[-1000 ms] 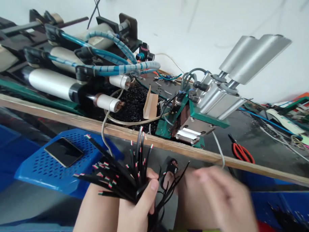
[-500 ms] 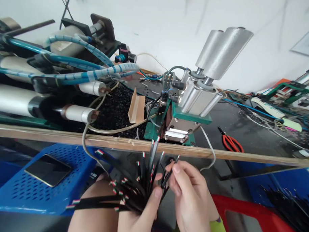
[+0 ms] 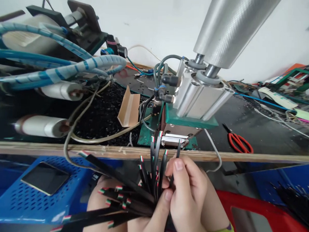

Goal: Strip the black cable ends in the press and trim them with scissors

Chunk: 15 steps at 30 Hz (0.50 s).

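Observation:
A bunch of black flat cables (image 3: 138, 203) fans out from my left hand (image 3: 154, 219), which is closed around it. Short red, white and green wire ends show at the cable tips. Between thumb and fingers, my right hand (image 3: 186, 188) pinches one single cable (image 3: 178, 150), its tip pointing up at the table edge. Just beyond that tip stands a small pneumatic press (image 3: 195, 100) with a green base and silver cylinders. The cable tip appears in front of the press's lower metal blades (image 3: 175, 138); whether it touches them I cannot tell.
Red-handled pliers (image 3: 238, 141) lie right of the press. Left are a folded cardboard piece (image 3: 129, 108), black scraps and a larger machine with blue hoses (image 3: 70, 70). Below the wooden table edge (image 3: 92, 151), a phone (image 3: 45, 178) rests on a blue stool (image 3: 11, 205); a red stool (image 3: 274, 221) is right.
The view has moved closer to the press. My right hand has raised its cable toward the press's blades, and my left hand with the bunch has come nearer to it.

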Motion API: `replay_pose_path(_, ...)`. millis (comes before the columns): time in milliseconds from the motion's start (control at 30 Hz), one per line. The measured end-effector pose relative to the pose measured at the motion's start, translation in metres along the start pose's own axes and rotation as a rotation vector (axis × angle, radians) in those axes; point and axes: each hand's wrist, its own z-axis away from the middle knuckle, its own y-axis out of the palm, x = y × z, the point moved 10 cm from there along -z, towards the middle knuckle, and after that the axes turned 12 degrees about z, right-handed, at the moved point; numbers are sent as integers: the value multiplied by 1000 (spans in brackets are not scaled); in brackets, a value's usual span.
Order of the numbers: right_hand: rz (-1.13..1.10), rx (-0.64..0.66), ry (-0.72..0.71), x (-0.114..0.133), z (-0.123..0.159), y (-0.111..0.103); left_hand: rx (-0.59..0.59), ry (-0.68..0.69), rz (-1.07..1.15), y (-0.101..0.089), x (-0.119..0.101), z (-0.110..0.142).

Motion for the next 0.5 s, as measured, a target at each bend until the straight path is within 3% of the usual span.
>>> replay_pose_path(267, 74, 51, 2, -3, -21, -1, -2, -45, 35, 19, 20, -6)
replay_pose_path(500, -142, 20, 250, -15, -22, 6, -113, -3, 189, 11, 18, -2)
